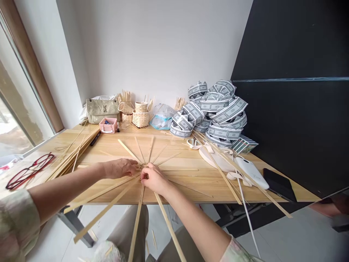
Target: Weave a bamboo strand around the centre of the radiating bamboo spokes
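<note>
A star of flat bamboo strips (141, 171) lies on the wooden table (191, 174), its spokes radiating from a hub near the front edge; several long spokes overhang toward me. My left hand (120, 168) rests palm down on the hub's left side, fingers pressing the crossing strips. Just right of the hub, my right hand (154, 178) is closed, fingertips pinching a thin strip at the centre.
A bundle of bamboo strips (73, 154) and red glasses (27, 171) lie at left. Small woven baskets (140, 117), a pink box (108, 125) and a beige bag (102, 109) stand at the back. Patterned rolls (218, 112) pile at right, near a white device (252, 171) and black phone (279, 183).
</note>
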`<state>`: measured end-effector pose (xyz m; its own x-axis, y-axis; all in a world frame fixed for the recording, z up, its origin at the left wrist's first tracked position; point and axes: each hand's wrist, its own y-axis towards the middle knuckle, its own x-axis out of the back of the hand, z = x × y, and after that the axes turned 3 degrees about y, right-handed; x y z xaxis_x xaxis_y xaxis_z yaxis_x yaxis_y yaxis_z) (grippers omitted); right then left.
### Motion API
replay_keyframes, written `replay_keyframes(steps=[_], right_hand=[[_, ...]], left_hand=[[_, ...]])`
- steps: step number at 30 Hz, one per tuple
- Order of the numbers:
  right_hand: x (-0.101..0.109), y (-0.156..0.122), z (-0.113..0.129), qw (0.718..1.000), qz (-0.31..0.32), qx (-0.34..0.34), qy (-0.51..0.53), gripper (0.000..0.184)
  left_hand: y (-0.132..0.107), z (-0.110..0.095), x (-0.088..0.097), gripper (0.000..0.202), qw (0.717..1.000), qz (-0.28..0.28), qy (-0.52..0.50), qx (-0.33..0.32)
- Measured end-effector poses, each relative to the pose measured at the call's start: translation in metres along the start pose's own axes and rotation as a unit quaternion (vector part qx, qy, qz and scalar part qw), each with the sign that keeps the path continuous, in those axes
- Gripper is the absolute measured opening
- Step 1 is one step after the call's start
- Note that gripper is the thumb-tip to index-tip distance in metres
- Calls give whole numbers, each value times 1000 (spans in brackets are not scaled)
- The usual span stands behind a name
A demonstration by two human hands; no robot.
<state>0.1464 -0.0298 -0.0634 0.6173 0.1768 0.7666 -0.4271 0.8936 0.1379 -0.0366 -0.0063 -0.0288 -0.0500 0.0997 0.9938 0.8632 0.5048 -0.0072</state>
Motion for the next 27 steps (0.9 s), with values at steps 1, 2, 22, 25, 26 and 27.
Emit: replay_keyframes(steps=[1,2,22,25,26,27], right_hand=[[3,-1,-1,1000,13,2,-3,7],[5,-2,-2,1000,25,5,-4,7],[4,-6,-14,998,-59,0,20,12],[3,-6,-15,998,-66,4,17,11],[3,-6,-15,998,-68,3,17,12],[3,-6,-15,997,-69,1,18,12]], left_hand=[[1,-3,0,17,1000,6,-18,-2],[2,-6,1,17,999,12,-31,-1],[8,7,-18,18,995,-78,-56,17],[9,7,-19,15,995,-83,-51,1],[9,6,-20,14,995,-87,-50,-1],[9,6,-20,13,995,-91,-51,-2]])
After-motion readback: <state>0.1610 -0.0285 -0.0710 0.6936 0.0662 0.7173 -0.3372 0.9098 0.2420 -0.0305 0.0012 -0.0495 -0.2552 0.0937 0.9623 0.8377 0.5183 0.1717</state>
